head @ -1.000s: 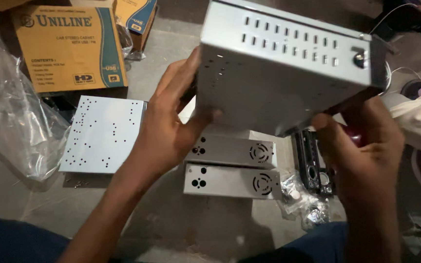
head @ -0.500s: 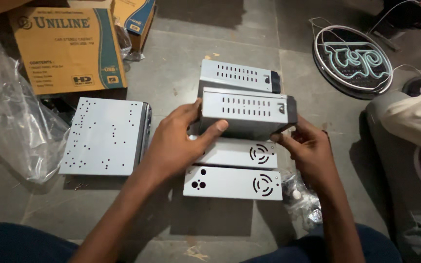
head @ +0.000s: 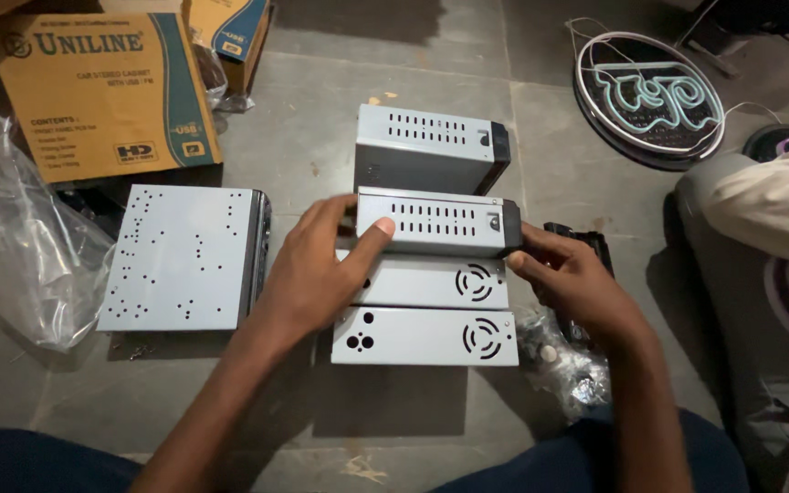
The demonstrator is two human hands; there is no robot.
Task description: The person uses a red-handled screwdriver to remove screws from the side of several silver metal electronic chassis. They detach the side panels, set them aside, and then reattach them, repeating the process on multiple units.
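A grey metal casing with vent slots (head: 436, 224) rests on the floor in the middle of a row of similar parts. My left hand (head: 317, 269) grips its left end, thumb along the front face. At its right end my right hand (head: 568, 278) presses the dark end with the fingertips. Behind it stands another slotted grey casing (head: 426, 151). In front lie two flat grey panels with round fan grilles (head: 426, 283) (head: 422, 336).
A perforated grey metal chassis (head: 180, 257) lies to the left. Cardboard boxes (head: 102, 91) and clear plastic wrap (head: 11, 246) sit at the far left. A round neon sign (head: 655, 96) lies at the back right. A small bag of screws (head: 568, 361) and a black part (head: 586, 246) are beside my right hand.
The casing, held up close to the camera a second ago, has come down onto the floor in the row. Both hands stay on its ends.
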